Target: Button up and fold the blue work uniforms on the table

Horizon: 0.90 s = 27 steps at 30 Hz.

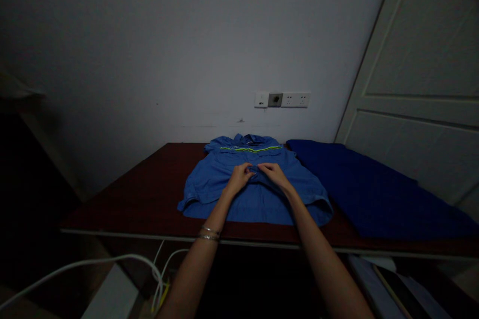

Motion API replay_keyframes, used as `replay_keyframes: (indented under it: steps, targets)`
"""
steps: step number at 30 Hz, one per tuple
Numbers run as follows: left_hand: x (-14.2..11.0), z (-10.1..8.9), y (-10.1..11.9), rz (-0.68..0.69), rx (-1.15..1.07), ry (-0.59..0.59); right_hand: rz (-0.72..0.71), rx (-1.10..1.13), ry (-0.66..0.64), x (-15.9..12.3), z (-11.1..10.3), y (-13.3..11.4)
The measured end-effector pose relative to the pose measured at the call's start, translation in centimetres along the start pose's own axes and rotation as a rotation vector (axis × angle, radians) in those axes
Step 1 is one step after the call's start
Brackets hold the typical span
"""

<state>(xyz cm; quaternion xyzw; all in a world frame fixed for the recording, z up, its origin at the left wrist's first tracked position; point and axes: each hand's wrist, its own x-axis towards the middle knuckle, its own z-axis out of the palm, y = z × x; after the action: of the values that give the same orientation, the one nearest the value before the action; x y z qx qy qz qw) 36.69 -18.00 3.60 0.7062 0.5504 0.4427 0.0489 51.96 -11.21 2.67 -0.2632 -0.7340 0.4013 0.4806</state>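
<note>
A light blue work shirt [254,194] with a yellow-green stripe across the chest lies flat on the dark brown table [149,194], collar towards the wall. My left hand [238,177] and my right hand [274,173] meet at the middle of the shirt's front. The fingers of both are curled and pinch the cloth along the front opening. What exactly sits between the fingertips is too small and dim to make out. Two bangles ring my left wrist.
A dark blue cloth [374,189] lies spread on the table's right side, next to the shirt. Wall sockets [282,99] sit above the table. A white door [422,89] stands at right. White cables [112,264] hang below the table's front edge.
</note>
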Motion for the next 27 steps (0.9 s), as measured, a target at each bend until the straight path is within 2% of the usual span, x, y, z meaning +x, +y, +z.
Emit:
replay_keyframes:
  steps: [5, 7, 12, 20, 27]
  targets:
    - [-0.1, 0.0, 0.3, 0.023, -0.005, -0.039, 0.137, 0.135, 0.115, 0.5, 0.0, 0.9]
    - [-0.2, 0.0, 0.3, 0.034, 0.001, -0.043, 0.178, 0.160, 0.108, 0.5, 0.1, 1.2]
    - [-0.1, 0.1, 0.0, 0.037, 0.008, -0.035, 0.171, 0.203, 0.050, 0.2, 0.2, 1.4]
    - [-0.1, 0.2, 0.0, 0.032, 0.026, -0.042, 0.208, 0.257, 0.041, 0.0, 0.3, 1.3]
    - [-0.3, 0.0, 0.4, 0.063, 0.157, -0.096, 0.271, 0.245, 0.008, 0.0, 0.2, 1.1]
